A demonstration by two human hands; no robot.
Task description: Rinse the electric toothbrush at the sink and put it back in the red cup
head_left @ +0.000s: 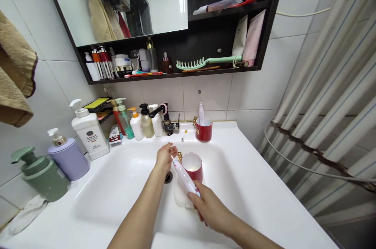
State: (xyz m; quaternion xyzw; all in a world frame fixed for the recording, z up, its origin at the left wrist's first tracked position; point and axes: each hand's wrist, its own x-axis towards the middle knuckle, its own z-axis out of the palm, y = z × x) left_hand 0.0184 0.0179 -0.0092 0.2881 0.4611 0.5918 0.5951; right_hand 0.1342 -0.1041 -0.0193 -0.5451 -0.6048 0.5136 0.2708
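My right hand point(207, 206) is wrapped round the lower part of a white and pink electric toothbrush handle point(185, 176), which slants up to the left over the sink. A thin shaft stands at its upper end, with no brush head on it. My left hand point(167, 155) is beside that tip, its fingers loosely bent and apart; whether they touch the shaft is unclear. Behind the handle, a red cup point(197, 174) with a white inside and a gold handle stands in the sink point(129, 186). A small brush head point(184, 135) lies on the ledge beside the tap.
The black tap point(167, 119) stands at the back. Right of it, another red cup point(204, 131) holds a toothbrush point(201, 112). Pump bottles point(92, 135) line the left and back. A dark cabinet shelf point(173, 76) juts out above; white pipes point(326, 115) run at right.
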